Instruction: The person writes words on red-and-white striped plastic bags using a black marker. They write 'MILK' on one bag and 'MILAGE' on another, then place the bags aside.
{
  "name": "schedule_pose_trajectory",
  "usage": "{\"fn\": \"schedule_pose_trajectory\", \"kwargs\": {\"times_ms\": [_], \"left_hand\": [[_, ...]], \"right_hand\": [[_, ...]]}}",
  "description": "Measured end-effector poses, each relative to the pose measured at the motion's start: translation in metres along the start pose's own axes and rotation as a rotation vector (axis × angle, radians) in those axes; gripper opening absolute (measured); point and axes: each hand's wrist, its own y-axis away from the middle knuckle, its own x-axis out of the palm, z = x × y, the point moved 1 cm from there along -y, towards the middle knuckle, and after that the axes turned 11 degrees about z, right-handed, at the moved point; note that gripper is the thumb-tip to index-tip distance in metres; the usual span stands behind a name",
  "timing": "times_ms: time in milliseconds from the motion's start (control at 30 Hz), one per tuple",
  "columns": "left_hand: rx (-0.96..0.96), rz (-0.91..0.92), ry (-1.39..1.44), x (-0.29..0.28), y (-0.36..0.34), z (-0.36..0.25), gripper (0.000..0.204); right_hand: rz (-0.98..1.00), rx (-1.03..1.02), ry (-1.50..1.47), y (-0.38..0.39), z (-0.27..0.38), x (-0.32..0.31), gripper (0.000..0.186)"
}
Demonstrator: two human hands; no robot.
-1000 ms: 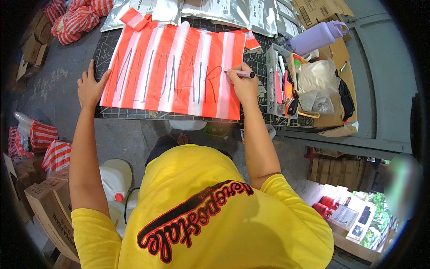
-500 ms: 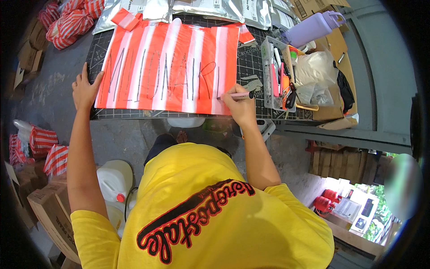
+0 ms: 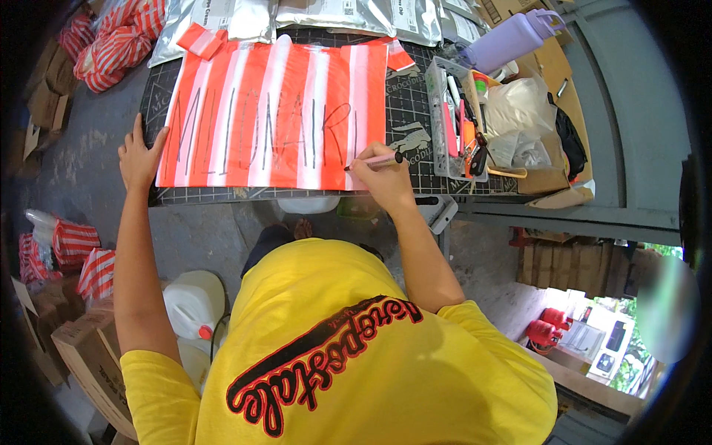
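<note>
A flat red, pink and white striped plastic bag lies on a dark gridded mat, marked with large hand-drawn black letters. My left hand rests at the bag's left edge, fingers apart on the mat and bag. My right hand grips a pink marker with a black end, its tip at the bag's lower right, by the last stroke. Two small folded striped pieces show at the bag's top corners.
Silver pouches line the back. At right are a clear tray of pens and tools, a cardboard box with plastic bags and a lilac bottle. Striped bundles, cartons and white jugs surround the bench.
My right hand has moved downward with the marker, and a long new black stroke shows near the bag's right end. My left hand stays at the left edge. The view has shifted slightly.
</note>
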Motion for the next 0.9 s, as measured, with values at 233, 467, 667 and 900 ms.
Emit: {"fn": "schedule_pose_trajectory", "kwargs": {"times_ms": [233, 467, 667, 900], "left_hand": [[-0.014, 0.012, 0.0, -0.001, 0.001, -0.003, 0.093], [-0.011, -0.001, -0.009, -0.001, 0.0, -0.001, 0.093], [-0.001, -0.005, -0.004, -0.001, 0.002, -0.002, 0.093], [0.003, -0.002, -0.003, -0.002, 0.002, -0.002, 0.094]], "right_hand": [[0.009, -0.016, 0.021, -0.001, -0.005, 0.0, 0.021], [-0.008, -0.011, 0.015, 0.001, -0.005, 0.001, 0.021], [-0.043, 0.002, 0.009, 0.005, -0.011, -0.006, 0.022], [-0.102, 0.032, 0.063, 0.007, -0.023, -0.029, 0.022]]}}
